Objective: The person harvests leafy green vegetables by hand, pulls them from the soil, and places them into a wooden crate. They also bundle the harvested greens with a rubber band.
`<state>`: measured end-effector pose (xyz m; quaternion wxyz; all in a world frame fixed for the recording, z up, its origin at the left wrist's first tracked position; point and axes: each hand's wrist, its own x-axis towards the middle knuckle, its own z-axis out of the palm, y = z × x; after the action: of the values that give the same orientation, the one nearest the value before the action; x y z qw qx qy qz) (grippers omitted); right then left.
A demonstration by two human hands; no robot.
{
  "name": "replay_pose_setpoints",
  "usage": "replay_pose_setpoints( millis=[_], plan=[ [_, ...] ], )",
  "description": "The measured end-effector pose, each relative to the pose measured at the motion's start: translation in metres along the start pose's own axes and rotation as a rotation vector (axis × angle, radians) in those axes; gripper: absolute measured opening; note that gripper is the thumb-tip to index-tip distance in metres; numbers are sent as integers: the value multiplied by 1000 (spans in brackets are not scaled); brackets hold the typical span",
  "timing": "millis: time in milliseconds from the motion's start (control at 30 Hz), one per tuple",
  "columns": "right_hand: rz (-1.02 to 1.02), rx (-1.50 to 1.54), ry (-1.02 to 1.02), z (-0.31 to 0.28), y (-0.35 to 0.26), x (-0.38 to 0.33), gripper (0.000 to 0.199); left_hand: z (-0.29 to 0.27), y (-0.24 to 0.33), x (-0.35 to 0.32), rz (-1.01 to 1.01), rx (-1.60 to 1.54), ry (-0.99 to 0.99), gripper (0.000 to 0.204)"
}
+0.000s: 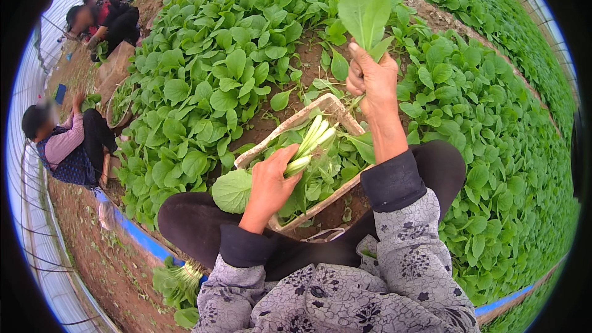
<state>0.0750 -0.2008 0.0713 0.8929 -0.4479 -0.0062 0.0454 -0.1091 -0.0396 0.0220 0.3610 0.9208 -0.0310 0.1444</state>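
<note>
My left hand [275, 180] is closed round a small bunch of leafy greens [315, 137]. Their pale stems point up and to the right, and a broad leaf hangs out on the left of the hand. Higher up on the right, my right hand [374, 80] grips a leafy green plant [365, 17] by its stalks, with its leaves standing upward. Below both hands, between my knees, sits a dirty whitish box [287, 124] with loose greens and leaves in it. The bunch in my left hand is over this box.
Dense rows of leafy greens [203, 98] grow ahead and to the right. A pile of picked greens [182, 283] lies at lower left near a blue strip [145, 238]. On the far left a person [68, 142] crouches by a basket [119, 102]; another person [111, 24] sits beyond.
</note>
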Motion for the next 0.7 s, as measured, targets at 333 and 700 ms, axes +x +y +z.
replay_pose_setpoints(
  millis=[333,700],
  plan=[
    [40,-818,-409,-47,32,-30,73,-9,-4,16,-73,-57,195,45],
    [216,-219,-351,-12,72,-69,61,8,-3,27,-252,-310,179,41]
  ],
)
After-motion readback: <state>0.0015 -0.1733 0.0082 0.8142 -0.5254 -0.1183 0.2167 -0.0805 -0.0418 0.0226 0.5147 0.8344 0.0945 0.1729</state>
